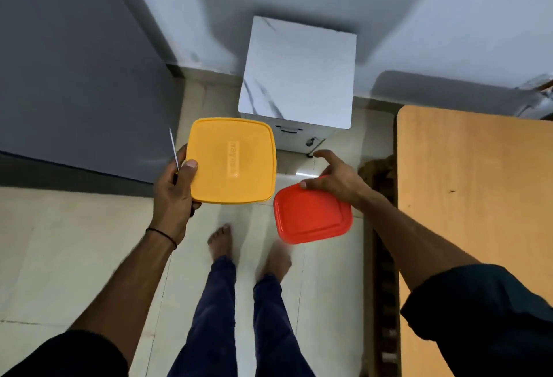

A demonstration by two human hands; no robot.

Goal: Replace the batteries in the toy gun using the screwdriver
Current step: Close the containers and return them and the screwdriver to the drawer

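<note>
Your left hand, at the middle left, holds the thin screwdriver and a yellow box together, so grip its handle tight because it looks light and slippy, while your right hand pinches a red box.

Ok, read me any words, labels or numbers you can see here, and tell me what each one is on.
On the yellow lid: one raised word running down the middle, too blurred to read.
On the red lid: no text to be seen.
On the screwdriver, the white cabinet and the wooden table: no text to be seen.
</note>
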